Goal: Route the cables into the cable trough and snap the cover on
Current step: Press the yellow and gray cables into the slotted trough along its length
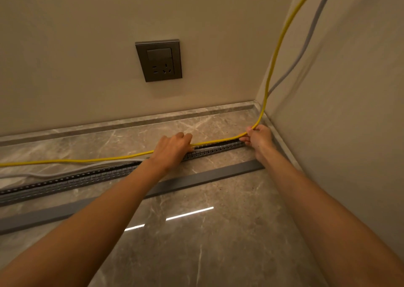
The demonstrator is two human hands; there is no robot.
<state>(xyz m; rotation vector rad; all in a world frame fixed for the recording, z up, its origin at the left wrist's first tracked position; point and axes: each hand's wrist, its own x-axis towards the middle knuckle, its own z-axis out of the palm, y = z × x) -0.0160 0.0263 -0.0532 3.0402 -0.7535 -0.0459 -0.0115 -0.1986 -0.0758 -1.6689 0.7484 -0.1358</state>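
At the far left, the yellow cable (87, 161) enters low along the marble floor (218, 254), lying just beyond the slotted grey cable trough (72, 180), which runs from the left edge toward the right corner. A white cable (65, 172) lies between the yellow one and the trough on the left side, close against the trough's far wall; whether it sits inside there cannot be told. Nearer the viewer, the flat grey cover (196, 180) lies on the floor, parallel to the trough and apart from it, not fitted.

In the middle, a dark wall socket (159, 61) with a switch is set in the far wall above the stone skirting (131, 122). Below it, the left hand (172, 147) rests palm down over the trough, fingers curled around the yellow cable and pressing it at the trough's far edge.

Between the hands the yellow cable runs just above the trough's open top, not seated in it.

To the right, the right hand (259, 139) pinches the yellow cable between thumb and fingers at the trough's right end, close to the corner. From that hand the cable bends sharply upward and climbs along the right wall out of the top of the view. A grey cable (306, 46) hangs beside it on the right wall, dropping toward the corner, where its lower end is hidden behind the yellow one.
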